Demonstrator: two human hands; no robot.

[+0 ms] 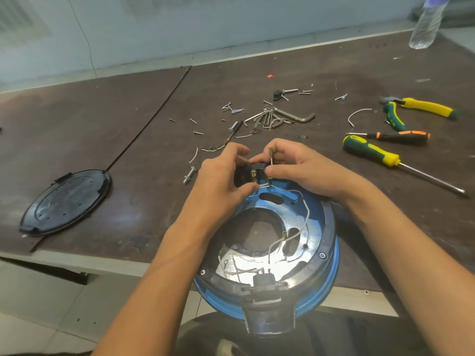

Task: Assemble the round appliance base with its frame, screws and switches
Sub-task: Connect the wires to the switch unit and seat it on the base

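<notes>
Nearest, at the front edge of the bench [154, 124] and partly overhanging it: round blue appliance base [325, 281], open side up. Black frame ring [330, 227] seated inside its rim. White wires [304, 217] looping across the shiny interior.

Over the far rim of the base, both forearms reaching in. Left hand [223, 173] with fingers [239, 149] curled round a small black switch block [255, 173], thumb underneath. Right hand [295, 165] just beside it, thumb and forefinger pinching a thin wire end [271, 155] held upright against the block's right side. Two short white leads running from the block down into the base.

Off to the left, well apart, a black round cover [64, 201] lying flat. Just left of the hands, a stubby bolt [189, 175] and a short curved wire scrap.

Beyond the hands, loose screws [231, 109] scattered about, then a heap of hex keys [280, 116].

To the right, a green-and-yellow screwdriver [372, 152], a black-and-orange screwdriver [401, 136] behind it, and farther back pliers [416, 109] with yellow and green handles.

At the far right corner, a clear plastic bottle [426, 24], upright.
</notes>
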